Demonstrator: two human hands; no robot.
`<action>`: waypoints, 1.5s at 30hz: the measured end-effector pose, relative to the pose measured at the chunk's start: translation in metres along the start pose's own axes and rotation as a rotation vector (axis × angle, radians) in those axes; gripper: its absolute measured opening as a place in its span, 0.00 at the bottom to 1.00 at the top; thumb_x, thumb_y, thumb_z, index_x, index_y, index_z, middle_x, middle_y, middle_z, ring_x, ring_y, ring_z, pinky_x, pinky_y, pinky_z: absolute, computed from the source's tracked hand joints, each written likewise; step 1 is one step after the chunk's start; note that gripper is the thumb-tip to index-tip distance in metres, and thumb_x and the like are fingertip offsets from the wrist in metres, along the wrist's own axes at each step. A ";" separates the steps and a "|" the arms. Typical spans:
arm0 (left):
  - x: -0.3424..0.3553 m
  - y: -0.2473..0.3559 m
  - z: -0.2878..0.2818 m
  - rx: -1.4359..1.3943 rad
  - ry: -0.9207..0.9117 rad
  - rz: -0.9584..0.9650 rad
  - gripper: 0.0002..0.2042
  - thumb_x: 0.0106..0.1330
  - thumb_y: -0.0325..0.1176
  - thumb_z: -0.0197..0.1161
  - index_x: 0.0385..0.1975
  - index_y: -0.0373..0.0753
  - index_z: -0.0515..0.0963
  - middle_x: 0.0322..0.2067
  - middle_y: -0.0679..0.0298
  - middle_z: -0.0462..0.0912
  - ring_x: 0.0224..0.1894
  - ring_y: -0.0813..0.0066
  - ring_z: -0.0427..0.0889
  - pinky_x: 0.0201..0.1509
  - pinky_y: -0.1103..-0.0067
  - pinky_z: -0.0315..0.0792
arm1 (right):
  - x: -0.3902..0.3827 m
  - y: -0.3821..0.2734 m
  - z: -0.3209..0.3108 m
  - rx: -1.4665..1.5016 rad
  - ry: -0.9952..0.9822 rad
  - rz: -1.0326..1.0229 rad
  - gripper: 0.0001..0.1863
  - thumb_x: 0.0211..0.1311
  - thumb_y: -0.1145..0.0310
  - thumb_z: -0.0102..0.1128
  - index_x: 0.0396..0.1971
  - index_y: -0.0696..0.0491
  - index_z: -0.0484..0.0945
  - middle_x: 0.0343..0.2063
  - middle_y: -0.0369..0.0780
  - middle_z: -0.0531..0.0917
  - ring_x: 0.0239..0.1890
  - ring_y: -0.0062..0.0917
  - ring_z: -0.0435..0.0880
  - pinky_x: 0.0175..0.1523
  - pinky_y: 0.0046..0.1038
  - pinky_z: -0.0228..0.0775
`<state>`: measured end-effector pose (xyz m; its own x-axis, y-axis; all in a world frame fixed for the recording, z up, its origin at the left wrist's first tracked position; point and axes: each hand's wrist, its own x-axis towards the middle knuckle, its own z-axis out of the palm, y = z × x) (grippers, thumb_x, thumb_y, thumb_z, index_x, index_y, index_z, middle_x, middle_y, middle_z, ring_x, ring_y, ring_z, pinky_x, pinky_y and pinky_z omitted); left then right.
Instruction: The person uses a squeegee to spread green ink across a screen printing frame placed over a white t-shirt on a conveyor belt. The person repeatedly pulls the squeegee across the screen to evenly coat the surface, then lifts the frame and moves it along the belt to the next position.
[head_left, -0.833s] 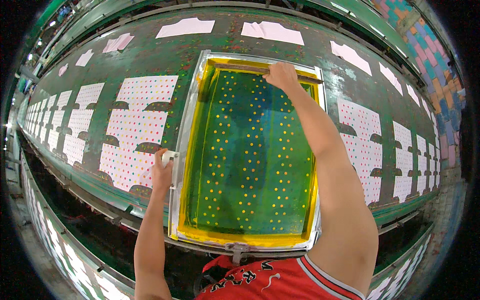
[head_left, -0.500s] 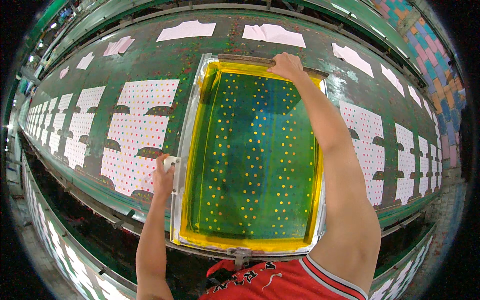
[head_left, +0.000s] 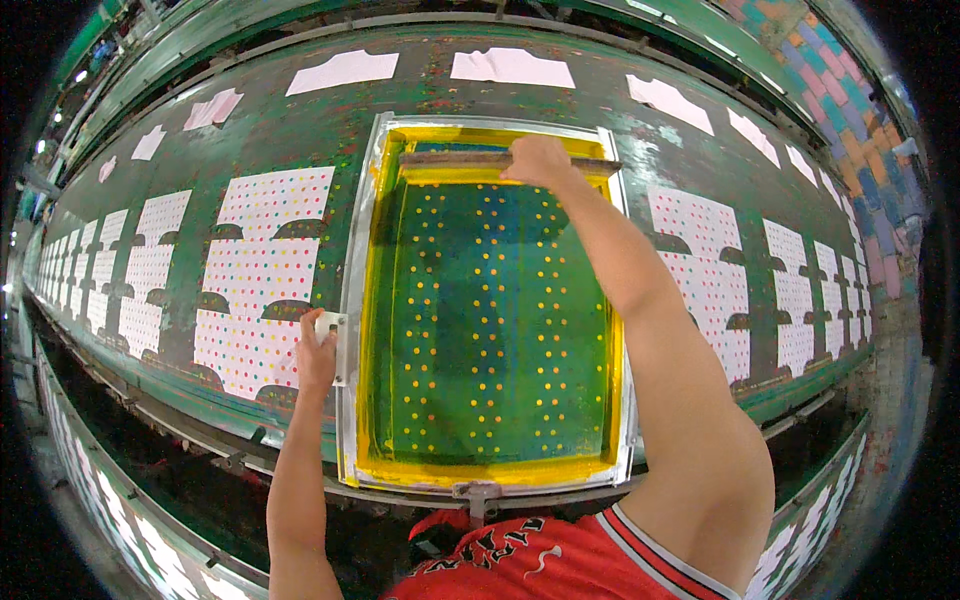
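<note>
A screen-printing frame [head_left: 350, 290] with metal sides and a green mesh [head_left: 510, 360] lies flat on the long table before me. Rows of small yellow and orange dots cross the mesh, and yellow ink edges it. My right hand [head_left: 540, 163] is closed on a wide squeegee [head_left: 450, 163] with a brown top bar, which spans the screen near its far end. My left hand [head_left: 317, 350] grips a white handle [head_left: 334, 330] on the frame's left side. What lies beneath the mesh is hidden.
White fabric pieces with coloured dots [head_left: 265, 270] lie left of the frame, with more dotted pieces [head_left: 700, 270] to the right. Plain pale pieces [head_left: 345, 72] line the table's far side. A metal clamp [head_left: 477, 492] sits at the frame's near edge, by a table rail.
The squeegee in my right hand has come from the screen's far rim a little toward me, onto the mesh. My left hand keeps its hold on the handle. The view has shifted slightly.
</note>
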<state>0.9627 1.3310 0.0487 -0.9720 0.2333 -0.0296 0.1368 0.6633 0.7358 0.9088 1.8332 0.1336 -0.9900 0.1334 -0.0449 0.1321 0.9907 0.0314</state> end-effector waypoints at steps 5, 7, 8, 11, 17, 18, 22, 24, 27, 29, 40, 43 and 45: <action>-0.002 -0.002 -0.003 0.055 -0.020 -0.027 0.23 0.66 0.27 0.59 0.61 0.46 0.66 0.42 0.41 0.84 0.44 0.37 0.82 0.46 0.53 0.73 | -0.091 -0.051 -0.005 0.029 -0.093 0.042 0.23 0.50 0.48 0.68 0.33 0.53 0.88 0.34 0.49 0.88 0.40 0.45 0.88 0.47 0.45 0.81; -0.002 -0.006 -0.003 0.014 -0.050 -0.025 0.23 0.66 0.28 0.59 0.62 0.47 0.66 0.42 0.41 0.84 0.44 0.37 0.82 0.47 0.53 0.73 | -0.136 -0.078 -0.006 0.074 -0.081 0.050 0.22 0.49 0.49 0.68 0.33 0.53 0.89 0.33 0.49 0.88 0.39 0.45 0.88 0.46 0.44 0.81; -0.001 -0.009 -0.003 -0.008 -0.061 -0.021 0.23 0.67 0.29 0.59 0.62 0.47 0.66 0.43 0.41 0.84 0.45 0.37 0.82 0.47 0.53 0.73 | -0.157 -0.092 -0.007 0.079 -0.096 0.054 0.22 0.49 0.49 0.68 0.33 0.53 0.89 0.32 0.49 0.88 0.38 0.45 0.88 0.46 0.45 0.81; 0.000 -0.018 -0.001 0.034 -0.034 0.056 0.24 0.67 0.32 0.59 0.63 0.49 0.64 0.43 0.41 0.84 0.46 0.37 0.82 0.49 0.53 0.72 | -0.228 -0.135 -0.007 0.099 -0.130 0.065 0.20 0.49 0.50 0.67 0.31 0.53 0.88 0.29 0.48 0.87 0.36 0.45 0.88 0.44 0.45 0.80; -0.002 -0.022 -0.001 -0.040 -0.047 0.063 0.24 0.68 0.31 0.56 0.64 0.49 0.63 0.41 0.40 0.84 0.43 0.38 0.83 0.47 0.52 0.73 | -0.378 -0.221 0.009 0.150 -0.123 0.097 0.12 0.49 0.59 0.63 0.26 0.52 0.85 0.26 0.47 0.86 0.32 0.42 0.88 0.37 0.45 0.79; -0.002 -0.021 -0.001 -0.024 -0.042 0.080 0.24 0.68 0.31 0.56 0.64 0.49 0.64 0.41 0.40 0.84 0.43 0.38 0.83 0.47 0.52 0.73 | -0.398 -0.232 0.012 0.161 -0.136 0.103 0.11 0.50 0.60 0.63 0.26 0.52 0.84 0.27 0.46 0.86 0.31 0.41 0.87 0.35 0.44 0.78; -0.004 -0.017 0.000 -0.033 -0.022 0.087 0.23 0.68 0.31 0.56 0.63 0.48 0.64 0.41 0.40 0.84 0.44 0.39 0.83 0.47 0.53 0.73 | -0.460 -0.266 0.022 0.164 -0.003 0.075 0.08 0.48 0.65 0.60 0.25 0.53 0.81 0.29 0.44 0.86 0.31 0.40 0.87 0.33 0.42 0.79; -0.004 -0.016 0.000 -0.044 -0.018 0.108 0.23 0.67 0.31 0.56 0.63 0.47 0.64 0.42 0.39 0.84 0.45 0.39 0.83 0.48 0.53 0.73 | -0.479 -0.276 0.026 0.188 0.021 0.100 0.12 0.51 0.61 0.62 0.31 0.54 0.79 0.35 0.44 0.86 0.35 0.40 0.87 0.36 0.42 0.79; -0.001 -0.017 0.001 -0.023 -0.015 0.085 0.24 0.66 0.30 0.57 0.63 0.46 0.64 0.43 0.39 0.84 0.45 0.39 0.83 0.49 0.54 0.73 | -0.497 -0.286 0.033 0.225 0.047 0.095 0.24 0.56 0.51 0.63 0.44 0.55 0.79 0.45 0.47 0.85 0.43 0.41 0.87 0.41 0.44 0.80; 0.000 -0.018 0.003 -0.014 -0.014 0.038 0.23 0.66 0.30 0.57 0.62 0.45 0.65 0.43 0.39 0.84 0.45 0.39 0.83 0.49 0.54 0.74 | -0.506 -0.288 0.037 0.222 0.180 0.029 0.30 0.59 0.42 0.63 0.48 0.55 0.78 0.48 0.47 0.84 0.44 0.40 0.87 0.42 0.44 0.80; -0.002 -0.012 0.003 0.001 0.007 0.050 0.24 0.65 0.29 0.58 0.62 0.46 0.67 0.43 0.42 0.84 0.46 0.42 0.83 0.48 0.56 0.74 | -0.530 -0.180 0.005 0.513 0.172 0.442 0.24 0.62 0.44 0.65 0.43 0.51 0.84 0.23 0.45 0.86 0.30 0.44 0.87 0.35 0.45 0.77; -0.002 -0.014 0.004 0.046 0.039 0.037 0.24 0.65 0.30 0.60 0.63 0.48 0.68 0.44 0.45 0.84 0.45 0.46 0.84 0.48 0.58 0.75 | -0.530 -0.139 0.004 0.376 0.155 0.484 0.22 0.62 0.48 0.66 0.39 0.54 0.85 0.20 0.46 0.84 0.27 0.45 0.85 0.34 0.46 0.77; -0.001 -0.018 0.005 0.059 0.047 0.045 0.24 0.65 0.30 0.60 0.63 0.48 0.68 0.44 0.46 0.84 0.46 0.46 0.84 0.49 0.58 0.75 | -0.524 -0.111 0.007 0.340 0.171 0.526 0.21 0.62 0.51 0.66 0.41 0.55 0.84 0.24 0.47 0.85 0.30 0.46 0.85 0.36 0.45 0.77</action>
<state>0.9622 1.3224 0.0320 -0.9722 0.2314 0.0352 0.1903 0.6940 0.6944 1.4135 1.6537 0.1467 -0.7788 0.6252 0.0509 0.5821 0.7505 -0.3129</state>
